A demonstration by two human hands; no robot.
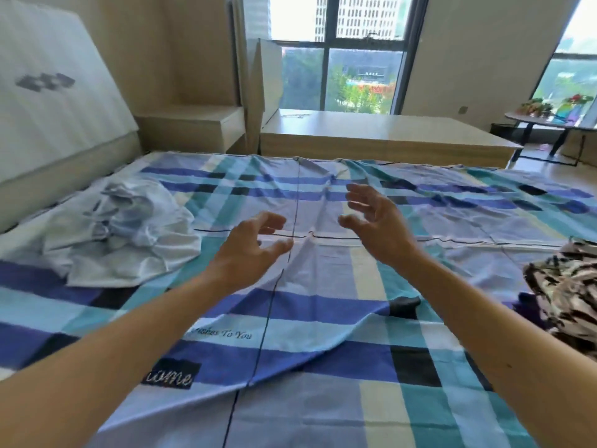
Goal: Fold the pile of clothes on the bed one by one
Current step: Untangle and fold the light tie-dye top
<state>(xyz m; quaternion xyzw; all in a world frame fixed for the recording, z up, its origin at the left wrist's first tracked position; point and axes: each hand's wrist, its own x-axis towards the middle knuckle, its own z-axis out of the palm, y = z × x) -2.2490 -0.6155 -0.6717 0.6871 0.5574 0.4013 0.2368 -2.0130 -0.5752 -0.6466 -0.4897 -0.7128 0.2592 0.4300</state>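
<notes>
A: What is the sheet (365, 412) like?
B: Matt woven cloth, creased in the middle. The pale clothes (122, 234) look thin and crumpled.
A: And the furniture?
B: The bedside table (190, 124) and low platform (381, 137) look like smooth, pale wood with a dull sheen.

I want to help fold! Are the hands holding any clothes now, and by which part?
Nothing is held. The left hand and the right hand are both open over the sheet; the pale clothes lie apart, off to the left.

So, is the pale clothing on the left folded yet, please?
No, crumpled: the pale clothing lies in a wrinkled heap.
</notes>
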